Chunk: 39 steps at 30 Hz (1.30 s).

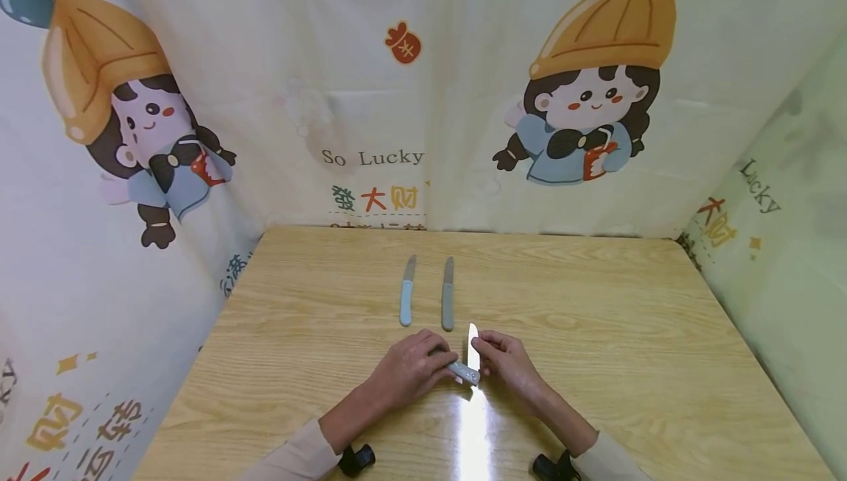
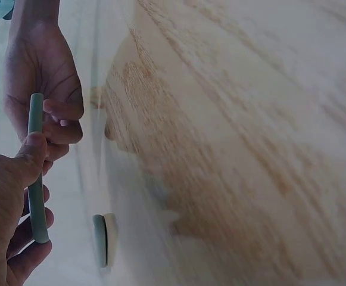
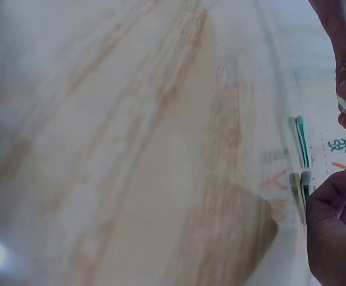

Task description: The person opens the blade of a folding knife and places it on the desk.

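A folding knife with a grey handle (image 1: 465, 373) is held between both hands above the table's front half, its shiny blade (image 1: 473, 348) swung out at an angle from the handle. My left hand (image 1: 413, 367) grips the handle; the left wrist view shows the thumb along the handle (image 2: 37, 208). At the blade, my right hand (image 1: 511, 363) pinches with thumb and fingertips. Two more knives lie unfolded beyond the hands, blades pointing away: one with a light blue handle (image 1: 406, 304), one with a grey handle (image 1: 448, 307).
The wooden table (image 1: 595, 297) reaches to a printed cloth (image 1: 463, 194) at the back and sides. A bright light reflection (image 1: 473, 437) lies on the tabletop in front of the hands.
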Tool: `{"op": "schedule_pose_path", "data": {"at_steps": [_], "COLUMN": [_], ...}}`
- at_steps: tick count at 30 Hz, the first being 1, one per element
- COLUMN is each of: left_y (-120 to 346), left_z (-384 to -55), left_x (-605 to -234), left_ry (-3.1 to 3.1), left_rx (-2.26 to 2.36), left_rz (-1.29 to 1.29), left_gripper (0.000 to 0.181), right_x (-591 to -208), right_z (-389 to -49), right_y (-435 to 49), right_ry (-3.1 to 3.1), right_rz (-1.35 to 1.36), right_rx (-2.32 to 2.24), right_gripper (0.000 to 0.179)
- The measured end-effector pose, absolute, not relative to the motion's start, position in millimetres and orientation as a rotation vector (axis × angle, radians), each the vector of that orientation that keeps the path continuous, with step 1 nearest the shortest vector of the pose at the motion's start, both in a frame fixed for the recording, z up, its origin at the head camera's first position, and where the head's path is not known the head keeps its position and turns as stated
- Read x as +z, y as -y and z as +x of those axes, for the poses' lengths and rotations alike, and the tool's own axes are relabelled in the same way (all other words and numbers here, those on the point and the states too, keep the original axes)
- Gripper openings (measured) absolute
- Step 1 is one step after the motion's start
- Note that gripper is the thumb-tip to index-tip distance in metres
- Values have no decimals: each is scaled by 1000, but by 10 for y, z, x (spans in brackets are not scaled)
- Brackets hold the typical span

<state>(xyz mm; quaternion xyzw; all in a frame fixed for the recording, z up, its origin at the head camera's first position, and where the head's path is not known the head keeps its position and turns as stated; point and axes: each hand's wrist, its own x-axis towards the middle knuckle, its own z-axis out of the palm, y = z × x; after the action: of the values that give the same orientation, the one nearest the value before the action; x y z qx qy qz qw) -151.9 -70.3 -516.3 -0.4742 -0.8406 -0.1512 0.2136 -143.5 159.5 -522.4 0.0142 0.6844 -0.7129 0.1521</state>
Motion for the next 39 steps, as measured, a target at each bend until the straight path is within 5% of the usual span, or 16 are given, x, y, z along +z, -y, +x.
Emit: {"op": "schedule_pose_path", "data": {"at_steps": [39], "left_y": [864], "left_z": [-1410], "left_x": [-5326], "left_ry": [2358], "left_rx": [-549], "left_rz": [-983], "left_gripper": [23], "right_x": [-5311], "right_z": [-1399], "right_y": [-1596], "right_ry": [-1813], "right_rz": [71], "right_rx": [-2198], "right_gripper": [18]}}
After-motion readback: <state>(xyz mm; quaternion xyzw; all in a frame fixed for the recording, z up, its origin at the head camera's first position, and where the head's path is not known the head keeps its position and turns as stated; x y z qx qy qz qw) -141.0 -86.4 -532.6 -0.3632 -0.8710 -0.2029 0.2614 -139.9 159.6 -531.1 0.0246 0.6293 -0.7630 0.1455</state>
